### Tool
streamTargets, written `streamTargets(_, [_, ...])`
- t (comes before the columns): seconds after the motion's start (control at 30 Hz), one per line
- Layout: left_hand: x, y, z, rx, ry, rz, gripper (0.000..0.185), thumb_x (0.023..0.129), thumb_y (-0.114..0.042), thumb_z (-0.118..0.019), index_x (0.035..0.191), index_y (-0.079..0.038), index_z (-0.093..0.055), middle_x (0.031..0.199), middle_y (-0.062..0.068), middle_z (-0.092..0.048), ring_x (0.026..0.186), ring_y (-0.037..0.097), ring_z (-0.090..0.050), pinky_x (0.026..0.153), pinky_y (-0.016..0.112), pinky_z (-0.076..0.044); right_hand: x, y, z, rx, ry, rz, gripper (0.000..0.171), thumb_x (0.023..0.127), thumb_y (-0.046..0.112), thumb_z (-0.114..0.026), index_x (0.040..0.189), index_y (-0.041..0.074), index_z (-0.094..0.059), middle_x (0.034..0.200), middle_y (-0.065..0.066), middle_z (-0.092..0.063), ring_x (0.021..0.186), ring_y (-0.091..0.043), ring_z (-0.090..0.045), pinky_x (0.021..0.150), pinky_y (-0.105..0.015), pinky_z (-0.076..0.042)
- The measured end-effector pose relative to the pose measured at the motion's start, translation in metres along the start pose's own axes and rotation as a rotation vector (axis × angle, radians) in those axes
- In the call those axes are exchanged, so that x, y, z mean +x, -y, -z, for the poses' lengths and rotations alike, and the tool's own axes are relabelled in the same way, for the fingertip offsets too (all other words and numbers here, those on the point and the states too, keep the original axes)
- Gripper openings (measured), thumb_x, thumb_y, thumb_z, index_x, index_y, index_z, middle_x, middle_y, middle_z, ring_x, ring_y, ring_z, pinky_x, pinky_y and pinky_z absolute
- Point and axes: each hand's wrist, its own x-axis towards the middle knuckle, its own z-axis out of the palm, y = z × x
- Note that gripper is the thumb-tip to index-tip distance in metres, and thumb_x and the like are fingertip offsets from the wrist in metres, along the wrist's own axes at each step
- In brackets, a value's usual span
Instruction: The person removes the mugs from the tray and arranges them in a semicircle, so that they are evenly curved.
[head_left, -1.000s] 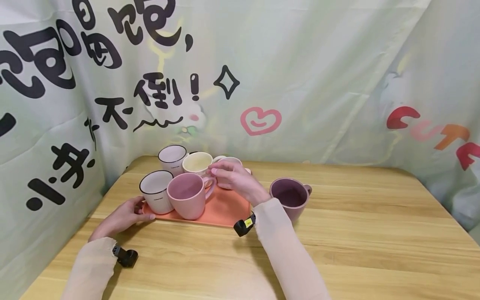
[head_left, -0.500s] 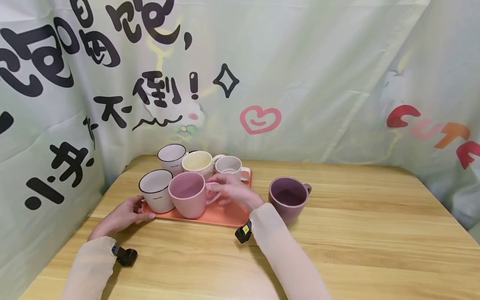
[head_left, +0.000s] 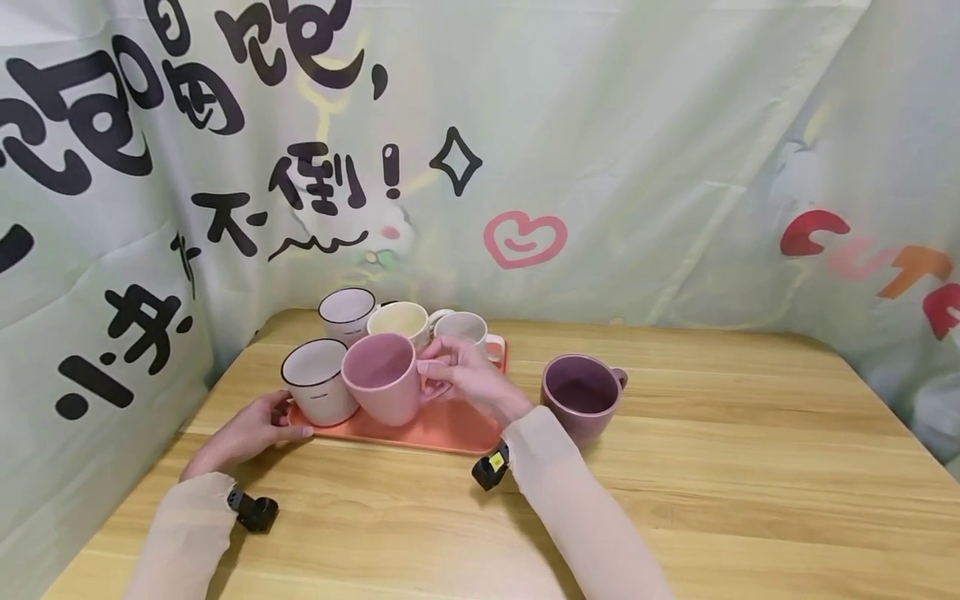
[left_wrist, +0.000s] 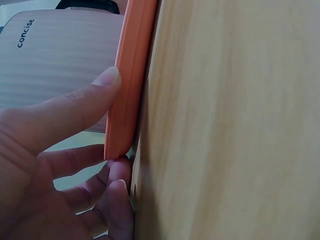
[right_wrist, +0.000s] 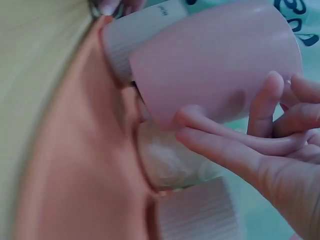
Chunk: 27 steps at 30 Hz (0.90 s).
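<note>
In the head view my right hand (head_left: 480,377) grips a pink mug (head_left: 384,387) by its handle, and the mug tilts a little. The right wrist view shows the mug's base raised off the orange tray (right_wrist: 75,175), with fingers round the handle (right_wrist: 240,140). My left hand (head_left: 251,432) holds the front left corner of the tray (head_left: 457,427). In the left wrist view its thumb lies on the tray's side (left_wrist: 127,100) and its other fingers curl at the corner. Beside that hand, a white mug with a dark rim (head_left: 318,392) stands on the tray.
Behind the pink mug stand another dark-rimmed white mug (head_left: 347,315), a cream mug (head_left: 397,321) and a small white mug (head_left: 461,327). A dark purple mug (head_left: 581,400) sits on the wooden table (head_left: 750,458), right of the tray. A printed curtain (head_left: 637,167) hangs behind.
My right hand came down from near the small white mug to the pink mug's handle, took hold, and raised and tilted the mug. My left hand stayed at the tray corner.
</note>
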Motion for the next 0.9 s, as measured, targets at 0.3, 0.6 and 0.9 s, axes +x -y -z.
streamTargets(0.3, [0.001, 0.002, -0.001, 0.003, 0.0, 0.004, 0.078, 0.09, -0.017, -0.08, 0.141, 0.021, -0.034, 0.101, 0.017, -0.055, 0.091, 0.03, -0.052, 0.068, 0.034, -0.044, -0.01, 0.04, 0.006, 0.009, -0.098, 0.082, 0.009, 0.098, -0.005, -0.058, 0.098, 0.002, -0.054, 0.064, -0.005, -0.062, 0.056, -0.013, -0.062, 0.068, -0.039, -0.059])
streamTargets(0.6, [0.001, 0.004, 0.0, 0.006, -0.001, 0.014, 0.078, 0.09, -0.018, -0.08, 0.141, 0.02, -0.035, 0.098, 0.015, -0.053, 0.089, 0.029, -0.05, 0.067, 0.033, -0.043, -0.028, 0.078, 0.02, -0.005, -0.136, 0.094, 0.006, 0.099, -0.006, -0.056, 0.101, 0.0, -0.054, 0.062, -0.007, -0.059, 0.056, -0.015, -0.057, 0.074, -0.045, -0.059])
streamTargets(0.9, [0.0, 0.002, 0.0, 0.016, -0.002, 0.012, 0.078, 0.09, -0.018, -0.08, 0.141, 0.021, -0.035, 0.103, 0.019, -0.055, 0.091, 0.031, -0.051, 0.069, 0.035, -0.045, -0.044, 0.102, 0.041, -0.059, -0.157, 0.085, 0.005, 0.102, -0.001, -0.054, 0.105, 0.001, -0.052, 0.066, -0.009, -0.056, 0.057, -0.018, -0.057, 0.078, -0.049, -0.058])
